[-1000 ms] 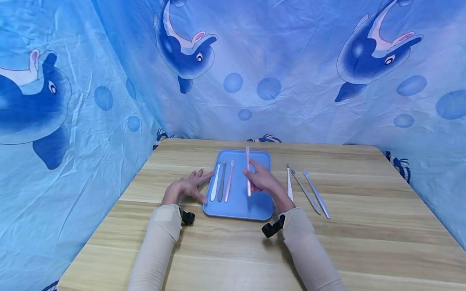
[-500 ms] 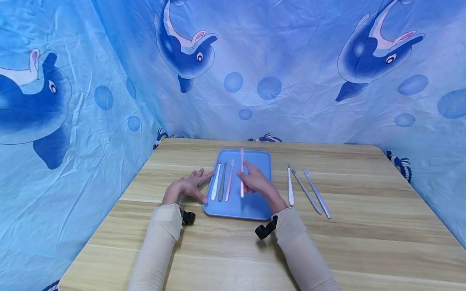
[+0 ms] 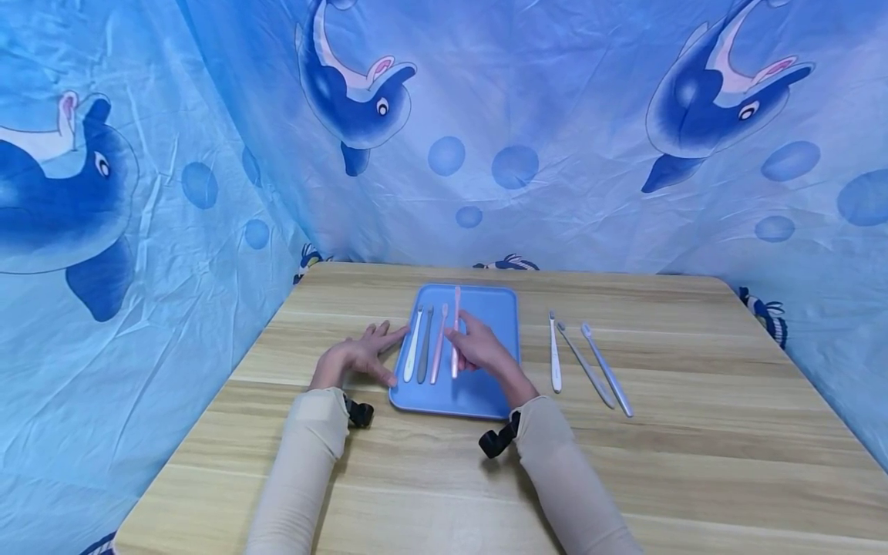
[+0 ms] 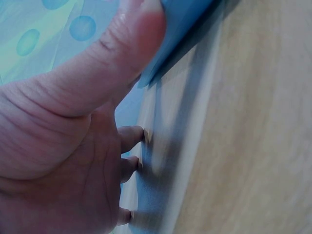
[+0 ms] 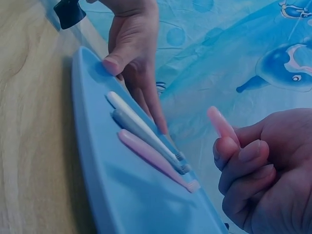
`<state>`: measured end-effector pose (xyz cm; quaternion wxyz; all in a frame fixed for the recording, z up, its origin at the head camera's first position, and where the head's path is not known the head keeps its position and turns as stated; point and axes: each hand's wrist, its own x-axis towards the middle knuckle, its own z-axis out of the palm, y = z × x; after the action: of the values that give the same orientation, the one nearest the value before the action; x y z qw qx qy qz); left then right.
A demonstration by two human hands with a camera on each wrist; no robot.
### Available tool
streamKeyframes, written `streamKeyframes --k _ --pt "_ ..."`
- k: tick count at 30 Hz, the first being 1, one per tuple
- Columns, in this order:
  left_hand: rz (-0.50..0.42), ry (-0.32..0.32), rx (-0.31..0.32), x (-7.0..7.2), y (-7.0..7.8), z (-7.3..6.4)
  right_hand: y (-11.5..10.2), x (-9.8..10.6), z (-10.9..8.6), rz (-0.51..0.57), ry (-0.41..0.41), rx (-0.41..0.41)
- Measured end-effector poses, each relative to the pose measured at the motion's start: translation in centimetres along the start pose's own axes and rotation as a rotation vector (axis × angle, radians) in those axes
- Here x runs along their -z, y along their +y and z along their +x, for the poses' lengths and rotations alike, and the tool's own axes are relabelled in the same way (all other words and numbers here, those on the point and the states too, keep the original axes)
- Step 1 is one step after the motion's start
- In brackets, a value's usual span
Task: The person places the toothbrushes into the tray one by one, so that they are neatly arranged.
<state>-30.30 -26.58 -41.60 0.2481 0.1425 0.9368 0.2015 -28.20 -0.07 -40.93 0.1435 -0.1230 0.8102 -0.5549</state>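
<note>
Pinching a pink toothbrush (image 3: 457,308) between the thumb and fingers of my right hand (image 3: 481,346), I hold it raised over the blue tray (image 3: 423,399). Its bristle end points away from me, its handle end toward me, the long axis running roughly along the tray's longer sides. In the tray, left to right, lie a white brush (image 3: 413,345), a grey brush (image 3: 425,347) and another pink brush (image 3: 438,347), side by side, heads also pointing away. My left hand (image 3: 357,358) has its fingers spread, thumb touching the tray's near left corner.
</note>
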Motion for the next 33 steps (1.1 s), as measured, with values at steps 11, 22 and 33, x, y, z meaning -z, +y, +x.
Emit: streamKeyframes --k 11,22,33 --pt "0.014 -0.009 0.005 0.0 0.1 0.0 0.9 -0.5 0.5 -0.015 -0.003 -0.04" --pt "0.02 -0.009 -0.007 0.0 0.0 0.0 2.2 -1.3 1.1 -0.021 0.002 -0.063" --pt "0.018 -0.01 0.005 0.1 0.1 0.0 2.9 -1.7 1.7 -0.043 0.01 -0.117"
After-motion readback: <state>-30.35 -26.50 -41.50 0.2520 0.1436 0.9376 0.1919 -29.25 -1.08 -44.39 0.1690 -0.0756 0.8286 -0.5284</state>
